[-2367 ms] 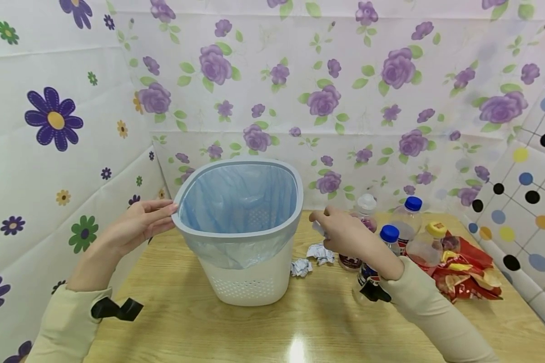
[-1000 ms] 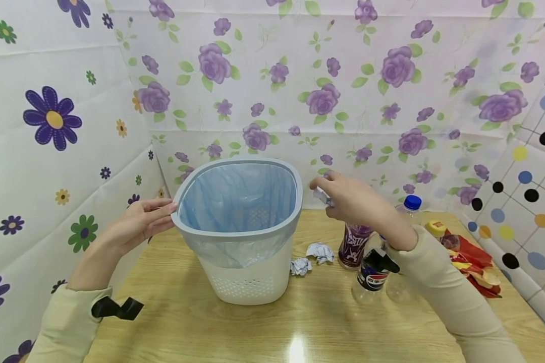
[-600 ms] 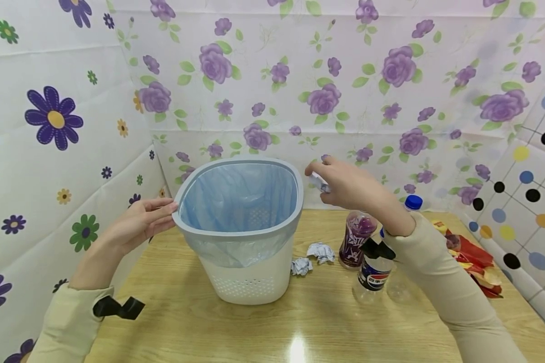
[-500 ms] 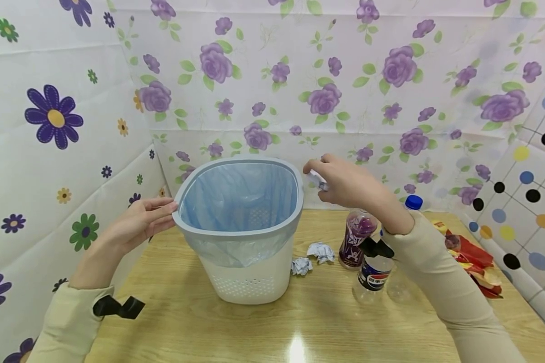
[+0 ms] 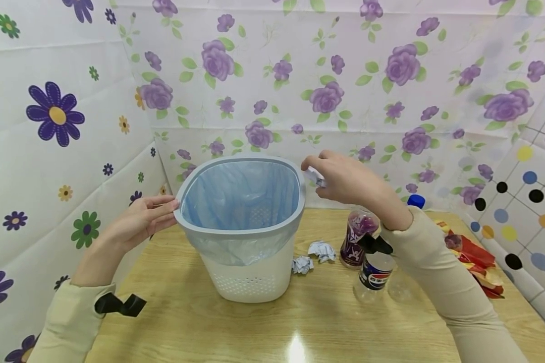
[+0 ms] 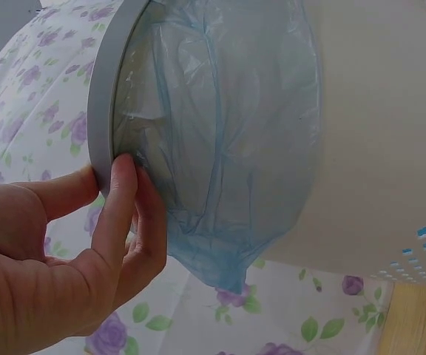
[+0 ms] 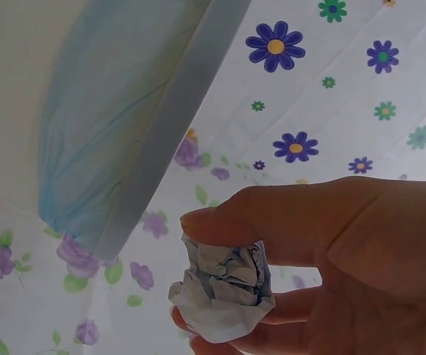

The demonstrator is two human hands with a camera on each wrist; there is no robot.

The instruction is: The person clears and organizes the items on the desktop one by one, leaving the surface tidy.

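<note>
A cream bin [image 5: 250,275] with a grey rim and a blue liner [image 5: 242,196] stands upright, its liner folded out over the rim. My left hand [image 5: 138,222] pinches the rim at its left side; the left wrist view has the thumb on one face of the rim [image 6: 103,96] and the fingers [image 6: 124,200] on the liner side. My right hand [image 5: 345,179] is just right of the rim, about level with it, and holds a crumpled paper ball [image 5: 315,176]. In the right wrist view, thumb and fingers grip that paper ball [image 7: 224,292], apart from the bin.
Two crumpled papers [image 5: 302,264] [image 5: 321,250] lie right of the bin. Beyond them stand a purple-labelled bottle [image 5: 354,242], a dark-labelled bottle [image 5: 373,277] and a blue-capped bottle [image 5: 416,201], partly behind the right arm. Red wrappers [image 5: 477,257] lie at the table's right.
The right hand has risen with the paper ball from beside the bottles and moved left, closer to the bin's rim. The left hand keeps its place on the rim.
</note>
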